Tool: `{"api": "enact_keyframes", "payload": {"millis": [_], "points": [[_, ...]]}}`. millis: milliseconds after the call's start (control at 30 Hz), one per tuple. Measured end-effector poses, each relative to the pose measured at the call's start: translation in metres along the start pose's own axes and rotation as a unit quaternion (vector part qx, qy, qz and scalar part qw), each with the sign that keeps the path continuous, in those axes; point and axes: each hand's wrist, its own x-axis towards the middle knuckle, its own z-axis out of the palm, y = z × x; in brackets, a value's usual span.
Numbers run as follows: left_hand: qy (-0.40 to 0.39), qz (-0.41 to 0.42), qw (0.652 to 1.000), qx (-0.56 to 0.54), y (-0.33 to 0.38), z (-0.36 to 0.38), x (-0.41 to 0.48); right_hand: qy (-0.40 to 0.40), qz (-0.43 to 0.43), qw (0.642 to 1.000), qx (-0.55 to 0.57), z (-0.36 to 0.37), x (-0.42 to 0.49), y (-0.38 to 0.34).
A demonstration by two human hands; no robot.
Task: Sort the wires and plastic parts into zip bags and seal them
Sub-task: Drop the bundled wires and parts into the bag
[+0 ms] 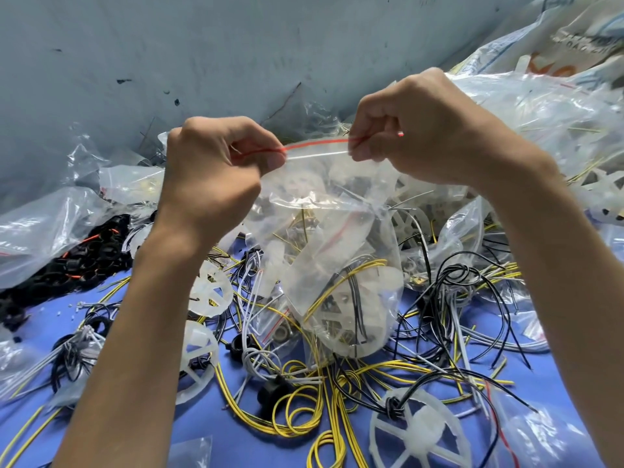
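A clear zip bag (332,251) with a red line along its top hangs in the air at the centre. Inside it lie yellow and black wires and a white plastic wheel part. My left hand (216,170) pinches the left end of the bag's zip strip. My right hand (418,130) pinches the right end, and the strip is stretched level between them. Below, loose yellow wires (297,417), black wires (466,275) and white wheel-shaped plastic parts (418,434) lie scattered on the blue surface (141,298).
A grey wall (202,45) rises behind. Filled clear bags are heaped at right (540,116) and at left (44,228), with a pile of black parts (77,261) beside the left bags. An empty small bag (192,450) lies at the bottom edge.
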Motion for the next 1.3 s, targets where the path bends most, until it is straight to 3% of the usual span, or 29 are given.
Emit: {"api": "enact_keyframes", "payload": {"millis": [200,367,500,600,667,867,1000,1133,1300], "points": [[0.03,-0.012,0.999,0.018,-0.008,-0.002,0.001,-0.026,0.002,1.0,-0.007,-0.008,-0.003,0.01],[0.017,-0.041,0.999,0.021,-0.015,-0.004,0.003,0.002,0.009,1.0,0.008,-0.006,-0.001,0.012],[-0.133,-0.123,0.983,-0.019,-0.018,-0.012,0.002,0.031,0.017,0.999,0.039,-0.004,0.0,0.011],[-0.287,-0.138,0.946,0.065,-0.018,-0.015,-0.002,0.055,0.022,0.997,0.04,-0.001,0.002,0.01],[-0.316,-0.126,0.935,0.097,-0.019,-0.011,-0.003,0.035,0.028,0.999,0.017,0.001,0.002,0.009],[-0.292,-0.051,0.953,0.068,-0.011,0.002,-0.004,-0.105,-0.02,0.99,-0.09,0.009,-0.001,-0.003],[-0.242,0.013,0.97,0.032,-0.004,0.004,-0.005,-0.125,-0.06,0.983,-0.118,0.019,-0.003,-0.02],[-0.18,0.078,0.978,0.072,0.003,0.008,-0.006,-0.142,-0.045,0.979,-0.138,0.029,-0.006,-0.023],[-0.106,0.052,0.993,0.033,0.004,0.007,-0.003,-0.108,-0.045,0.989,-0.089,0.029,-0.003,-0.017]]}}
